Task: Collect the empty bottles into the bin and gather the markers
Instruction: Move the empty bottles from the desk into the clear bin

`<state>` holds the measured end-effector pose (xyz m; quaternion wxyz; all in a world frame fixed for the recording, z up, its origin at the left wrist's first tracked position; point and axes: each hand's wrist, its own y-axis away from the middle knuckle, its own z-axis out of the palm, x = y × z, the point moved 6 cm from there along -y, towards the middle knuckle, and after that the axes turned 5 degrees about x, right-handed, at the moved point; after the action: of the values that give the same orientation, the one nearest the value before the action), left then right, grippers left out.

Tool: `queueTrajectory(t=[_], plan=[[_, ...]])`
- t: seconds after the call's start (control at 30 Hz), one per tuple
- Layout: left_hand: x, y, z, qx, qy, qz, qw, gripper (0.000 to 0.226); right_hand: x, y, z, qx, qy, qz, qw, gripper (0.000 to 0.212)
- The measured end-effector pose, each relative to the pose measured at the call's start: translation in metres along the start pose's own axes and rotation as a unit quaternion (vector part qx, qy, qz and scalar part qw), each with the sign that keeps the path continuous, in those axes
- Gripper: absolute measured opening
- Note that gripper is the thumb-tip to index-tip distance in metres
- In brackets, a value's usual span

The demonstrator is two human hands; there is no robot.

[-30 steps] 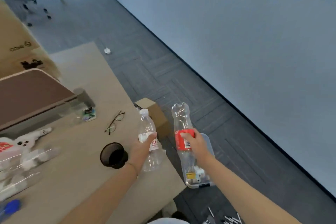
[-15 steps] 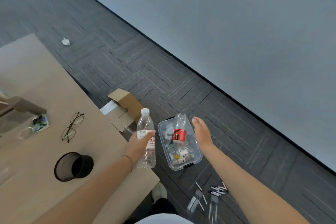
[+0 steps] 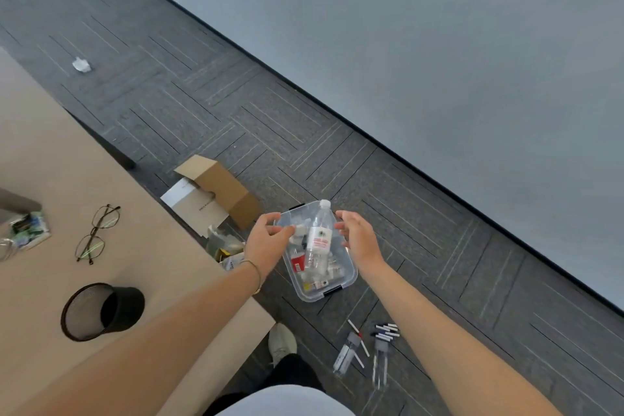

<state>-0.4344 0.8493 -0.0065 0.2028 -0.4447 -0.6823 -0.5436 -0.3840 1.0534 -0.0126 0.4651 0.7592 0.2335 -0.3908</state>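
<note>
Hovering both hands, left hand [image 3: 268, 240] and right hand [image 3: 358, 236] grips apart, over the bin [image 3: 349, 275] holding the water bottle [image 3: 319, 240]; next I judge the markers [image 3: 386, 334] at five o'clock need gathering.

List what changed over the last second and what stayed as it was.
The left hand let go of the white-capped bottle, which now lies in the clear bin on top of the red-label bottle that the right hand released earlier. Both hands now hover open above the bin. The markers remain on the floor.
</note>
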Motion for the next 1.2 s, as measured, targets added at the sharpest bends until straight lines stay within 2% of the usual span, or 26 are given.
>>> queueTrajectory(t=[0.3, 0.53, 0.63, 0.8, 0.9, 1.2], plan=[[0.008, 0.016, -0.024, 0.031, -0.14, 0.115, 0.983, 0.029, -0.002, 0.005, 0.001, -0.017, 0.021, -0.017, 0.999, 0.027], [0.009, 0.032, -0.068, 0.08, -0.303, 0.22, 0.924, 0.038, -0.029, 0.026, 0.053, -0.098, 0.112, -0.105, 0.983, 0.026], [0.006, 0.039, -0.101, 0.115, -0.361, 0.232, 0.896, 0.041, -0.047, 0.04, 0.088, -0.145, 0.172, -0.166, 0.96, 0.025], [-0.011, 0.053, -0.163, 0.147, -0.411, 0.223, 0.872, 0.045, -0.074, 0.076, 0.155, -0.212, 0.258, -0.263, 0.905, 0.027], [-0.031, 0.066, -0.206, 0.167, -0.428, 0.204, 0.864, 0.051, -0.083, 0.105, 0.202, -0.245, 0.301, -0.32, 0.864, 0.029], [-0.113, 0.125, -0.335, 0.267, -0.412, 0.126, 0.862, 0.05, -0.087, 0.201, 0.334, -0.334, 0.331, -0.413, 0.78, 0.028]])
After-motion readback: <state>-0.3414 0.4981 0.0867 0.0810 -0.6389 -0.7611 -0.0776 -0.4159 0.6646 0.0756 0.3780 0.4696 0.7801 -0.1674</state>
